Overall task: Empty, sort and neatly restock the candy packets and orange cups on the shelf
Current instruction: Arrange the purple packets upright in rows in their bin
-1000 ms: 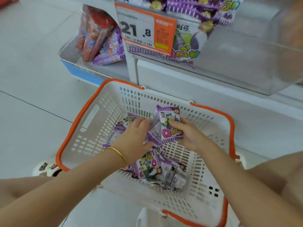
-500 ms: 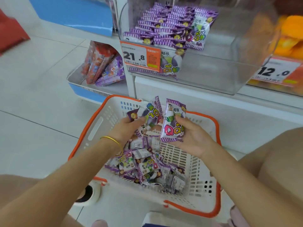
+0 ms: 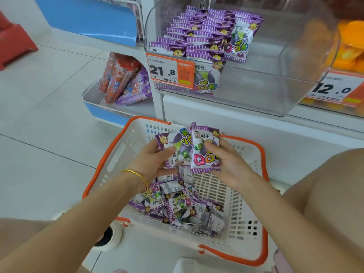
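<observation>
Grip, both sides: left hand (image 3: 155, 162) pinches 1 candy packet (image 3: 174, 139); right hand (image 3: 230, 164) holds a second packet (image 3: 204, 154) upright, print out, touching the first. Prob. squaring a stack over the basket (image 3: 242, 213) before shelving. Pile (image 3: 177, 205) toward basket's near edge: approx. a dozen+, no exact count. Shelf bin (image 3: 266, 89) has neat rows (image 3: 199, 36) at its left edge. Orange cups (image 3: 352, 42) far right, too blurred to count.

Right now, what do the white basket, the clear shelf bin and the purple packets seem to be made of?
The white basket: moulded plastic, matte, judging by the slotted walls and orange rim. The clear shelf bin: probably acrylic or similar rigid plastic, glossy, see-through with reflections. The purple packets: thin plastic film, shiny, perhaps foil-lined; they crinkle and glint.
</observation>
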{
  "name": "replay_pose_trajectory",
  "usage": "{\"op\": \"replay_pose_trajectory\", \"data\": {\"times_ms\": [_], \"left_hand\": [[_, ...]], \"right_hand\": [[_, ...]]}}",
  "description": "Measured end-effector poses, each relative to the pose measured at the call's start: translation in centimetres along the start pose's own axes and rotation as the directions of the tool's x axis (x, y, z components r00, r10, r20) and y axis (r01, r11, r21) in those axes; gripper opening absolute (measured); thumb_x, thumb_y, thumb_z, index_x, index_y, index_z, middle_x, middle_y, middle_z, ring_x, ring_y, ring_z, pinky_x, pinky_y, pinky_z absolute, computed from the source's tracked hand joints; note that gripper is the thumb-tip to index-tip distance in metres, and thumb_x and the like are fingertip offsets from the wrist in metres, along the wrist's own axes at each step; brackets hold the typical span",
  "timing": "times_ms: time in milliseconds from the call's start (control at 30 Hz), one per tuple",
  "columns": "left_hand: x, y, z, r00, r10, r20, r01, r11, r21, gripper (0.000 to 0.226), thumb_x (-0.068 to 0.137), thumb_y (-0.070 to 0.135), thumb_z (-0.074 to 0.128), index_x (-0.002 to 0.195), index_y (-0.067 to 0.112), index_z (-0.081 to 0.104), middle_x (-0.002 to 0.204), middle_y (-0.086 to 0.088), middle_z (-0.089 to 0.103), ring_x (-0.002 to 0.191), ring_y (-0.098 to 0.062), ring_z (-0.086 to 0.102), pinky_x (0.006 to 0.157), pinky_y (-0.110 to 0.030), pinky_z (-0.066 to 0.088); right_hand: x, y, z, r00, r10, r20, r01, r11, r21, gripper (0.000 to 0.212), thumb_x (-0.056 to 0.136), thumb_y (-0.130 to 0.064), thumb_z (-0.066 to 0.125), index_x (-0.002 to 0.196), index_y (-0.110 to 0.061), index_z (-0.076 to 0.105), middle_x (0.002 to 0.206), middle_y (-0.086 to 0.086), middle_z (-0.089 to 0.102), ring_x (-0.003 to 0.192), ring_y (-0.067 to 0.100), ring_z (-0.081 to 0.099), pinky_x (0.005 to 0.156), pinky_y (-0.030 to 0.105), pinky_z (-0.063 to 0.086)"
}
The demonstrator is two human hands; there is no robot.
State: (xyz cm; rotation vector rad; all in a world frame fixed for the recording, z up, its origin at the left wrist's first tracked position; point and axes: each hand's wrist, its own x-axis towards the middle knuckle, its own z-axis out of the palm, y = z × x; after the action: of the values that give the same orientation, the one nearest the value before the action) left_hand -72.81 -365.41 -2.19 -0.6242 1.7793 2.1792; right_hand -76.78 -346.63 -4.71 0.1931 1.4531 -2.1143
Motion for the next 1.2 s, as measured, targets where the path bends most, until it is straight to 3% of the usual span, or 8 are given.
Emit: {"op": "replay_pose_trajectory", "data": {"times_ms": [233,433,633,767,833,900,1000,1200], "left_hand": [[1.2,1.0,-1.2,0.983,0.166,0.075,-0.179,0.806,0.564,0.021,0.091,0.017,0.059,0.099,-0.002,0.06,0.066,-0.002,0.054,0.047,-0.009,0.05,0.053,-0.025,0.049],[1.1,-0.5,0.5,0.995,0.023,-0.095,-0.017,0.998,0.064,0.034,0.094,0.039,0.049,0.097,0.007,0.06,0.077,-0.005,0.062,0.062,-0.012,0.058,0.054,-0.022,0.048],[2.0,-4.5,3.1,0.983,-0.086,-0.159,0.095,0.994,0.047,0.071,0.079,0.059,0.061,0.131,0.019,0.033,0.121,-0.006,0.057,0.111,-0.023,0.057,0.096,-0.042,0.045],[4.6,-6.1,-0.6,0.943,-0.138,-0.301,0.175,0.98,0.099,0.077,0.074,0.062,0.059,0.127,0.009,0.041,0.116,-0.013,0.062,0.105,-0.031,0.061,0.093,-0.049,0.048],[6.3,-7.2,-3.6,0.907,-0.175,-0.383,0.21,0.976,0.053,0.055,0.083,0.055,0.058,0.113,0.01,0.046,0.103,-0.01,0.064,0.096,-0.029,0.062,0.088,-0.047,0.05],[7.7,-7.7,-6.0,0.874,-0.22,-0.433,0.242,0.97,-0.004,0.045,0.082,0.053,0.061,0.102,0.015,0.049,0.096,-0.01,0.065,0.09,-0.029,0.063,0.083,-0.046,0.051],[9.5,-8.7,-8.1,0.843,-0.278,-0.461,0.277,0.958,-0.071,0.072,0.066,0.058,0.063,0.12,0.012,0.053,0.112,-0.018,0.066,0.098,-0.036,0.063,0.089,-0.056,0.049],[10.8,-10.9,-9.2,0.781,-0.391,-0.488,0.329,0.921,-0.211,0.042,0.09,0.043,0.056,0.122,0.015,0.053,0.105,-0.011,0.067,0.078,-0.023,0.064,0.087,-0.049,0.052]], "right_hand": [[0.0,-1.6,-0.2,0.985,-0.071,0.158,0.112,0.956,-0.272,0.027,0.075,-0.026,0.062,0.1,-0.015,0.063,0.088,-0.001,0.073,0.079,0.014,0.068,0.075,0.028,0.054],[0.2,0.5,1.2,0.997,-0.081,-0.014,0.067,0.902,-0.426,0.055,0.076,-0.056,0.056,0.122,-0.027,0.045,0.122,-0.001,0.059,0.111,0.017,0.059,0.103,0.041,0.042],[1.6,4.0,2.9,1.0,0.005,-0.026,-0.017,0.868,-0.496,0.032,0.098,-0.045,0.037,0.121,-0.026,0.046,0.107,-0.016,0.05,0.1,-0.002,0.051,0.086,0.013,0.039],[4.1,5.6,2.1,0.954,0.299,-0.01,-0.297,0.944,-0.142,0.045,0.099,-0.049,0.029,0.115,-0.02,0.058,0.105,0.002,0.063,0.091,0.019,0.064,0.086,0.041,0.053],[6.7,6.9,0.0,0.951,0.264,-0.16,-0.301,0.91,-0.287,0.04,0.1,-0.041,0.036,0.125,-0.014,0.053,0.105,0.006,0.061,0.083,0.02,0.064,0.087,0.047,0.054],[9.8,9.0,-2.7,0.949,0.098,-0.3,-0.269,0.748,-0.607,0.037,0.101,-0.029,0.042,0.134,-0.012,0.047,0.119,0.006,0.059,0.097,0.02,0.062,0.093,0.042,0.052],[14.0,12.7,-5.8,0.992,-0.028,-0.126,-0.11,0.326,-0.939,0.046,0.096,-0.01,0.05,0.141,-0.012,0.041,0.145,0.009,0.043,0.128,0.024,0.045,0.108,0.037,0.036],[18.2,18.2,-7.2,0.961,0.256,0.1,0.194,-0.374,-0.907,0.083,0.086,-0.012,0.061,0.151,-0.025,0.011,0.156,0.01,0.018,0.139,0.034,0.023,0.108,0.049,0.035]]}}
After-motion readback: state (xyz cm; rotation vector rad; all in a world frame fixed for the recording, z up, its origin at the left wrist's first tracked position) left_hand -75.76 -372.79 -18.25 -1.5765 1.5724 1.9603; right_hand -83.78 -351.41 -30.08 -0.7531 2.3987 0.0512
